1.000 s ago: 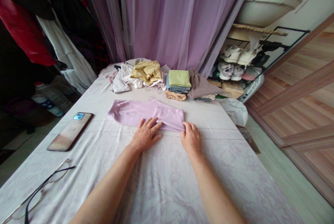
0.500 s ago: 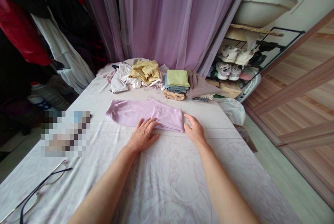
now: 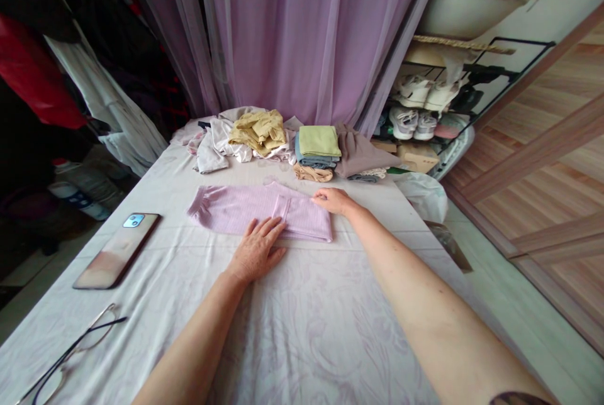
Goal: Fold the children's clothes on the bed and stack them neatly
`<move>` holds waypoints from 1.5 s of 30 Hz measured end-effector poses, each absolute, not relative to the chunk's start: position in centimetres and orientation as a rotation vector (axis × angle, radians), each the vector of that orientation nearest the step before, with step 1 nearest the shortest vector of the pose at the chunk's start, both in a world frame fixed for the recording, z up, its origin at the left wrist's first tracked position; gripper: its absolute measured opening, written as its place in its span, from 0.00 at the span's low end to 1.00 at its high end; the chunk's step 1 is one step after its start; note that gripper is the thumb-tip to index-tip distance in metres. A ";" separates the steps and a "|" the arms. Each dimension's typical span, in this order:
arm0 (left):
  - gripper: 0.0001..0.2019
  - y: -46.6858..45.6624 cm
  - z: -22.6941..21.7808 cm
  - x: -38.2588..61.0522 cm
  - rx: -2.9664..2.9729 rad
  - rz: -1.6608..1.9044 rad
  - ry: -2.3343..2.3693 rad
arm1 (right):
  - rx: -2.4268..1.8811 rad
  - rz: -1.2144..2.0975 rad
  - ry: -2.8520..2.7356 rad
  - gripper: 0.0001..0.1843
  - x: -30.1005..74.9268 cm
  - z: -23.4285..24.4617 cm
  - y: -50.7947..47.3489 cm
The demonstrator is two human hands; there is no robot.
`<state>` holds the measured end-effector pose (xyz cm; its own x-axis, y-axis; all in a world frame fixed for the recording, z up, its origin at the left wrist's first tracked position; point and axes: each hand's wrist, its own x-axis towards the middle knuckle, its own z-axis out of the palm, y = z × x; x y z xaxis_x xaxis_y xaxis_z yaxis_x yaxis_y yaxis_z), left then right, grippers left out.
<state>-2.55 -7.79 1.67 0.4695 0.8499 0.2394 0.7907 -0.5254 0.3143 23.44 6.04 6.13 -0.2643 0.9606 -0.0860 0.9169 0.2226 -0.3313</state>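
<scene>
A pair of lilac striped pants (image 3: 236,207), folded into a long flat shape, lies across the bed-like surface before me. Its gathered end points left, and a hem band shows near the middle. My left hand (image 3: 257,248) is open, fingertips resting on the lower edge of the cloth and palm on the sheet. At the upper right edge of the pants, my right hand (image 3: 334,199) has its fingers curled together on the fabric; the fingertips are partly hidden.
Behind lie a rumpled clothes heap (image 3: 221,141) with a mustard garment (image 3: 259,131) on top, and a folded stack (image 3: 318,141). At left are a phone (image 3: 117,251) and glasses (image 3: 75,345). A shoe rack (image 3: 491,56) stands at right beside the wooden door (image 3: 557,191).
My right hand has moved left and away from me, from beside the right end of the pants onto their upper right edge, its fingers closing. My left hand stays in place.
</scene>
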 end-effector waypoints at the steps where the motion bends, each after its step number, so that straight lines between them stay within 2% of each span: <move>1: 0.28 -7.8 1.7 -2.5 2.553 0.554 1.440 | -1.826 0.448 -2.354 0.13 23.5 6.0 6.0; 7: 0.28 -7.7 1.6 -2.5 2.558 0.553 1.438 | -1.896 0.120 -2.322 0.16 23.2 4.8 5.2; 12: 0.28 -7.8 1.8 -2.5 2.555 0.540 1.443 | -1.885 0.099 -2.179 0.17 23.3 4.2 4.1; 18: 0.30 -7.9 1.9 -2.4 2.552 0.513 1.469 | -1.530 0.025 -2.277 0.24 23.1 2.4 -0.5; 22: 0.30 -7.9 2.0 -2.3 2.544 0.482 1.484 | -1.601 0.023 -2.302 0.24 22.8 1.5 -3.7; 26: 0.30 -7.8 1.9 -2.3 2.522 0.495 1.481 | -1.921 0.142 -1.936 0.27 23.1 2.6 -4.9; 29: 0.31 -7.7 1.8 -2.5 2.492 0.533 1.468 | -2.174 0.390 -1.749 0.30 23.1 3.7 -5.0; 31: 0.31 -7.6 1.7 -2.6 2.458 0.564 1.454 | -2.206 0.595 -1.708 0.27 23.1 4.1 -4.7; 34: 0.30 -7.4 1.9 -2.6 2.349 0.607 1.447 | -2.034 0.879 -1.595 0.20 22.8 4.4 -4.0; 36: 0.29 -7.2 2.5 -2.4 2.233 0.648 1.467 | -1.844 0.956 -1.463 0.20 22.2 4.6 -3.7; 39: 0.28 -6.8 4.7 -1.5 1.978 0.804 1.444 | -1.642 0.915 -1.363 0.21 20.4 5.4 -3.6; 42: 0.32 -5.9 7.5 -0.5 1.541 0.952 1.309 | -1.581 0.848 -1.416 0.19 17.5 6.7 -4.2; 45: 0.34 -4.7 9.7 -0.3 1.176 0.907 1.183 | -1.509 0.846 -1.487 0.16 14.3 7.8 -5.0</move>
<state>-0.29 -4.71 9.72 0.1854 0.9623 -0.1988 0.0575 0.1913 0.9798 14.35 -4.99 7.81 0.0713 0.9935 0.0890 0.4312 0.0498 -0.9009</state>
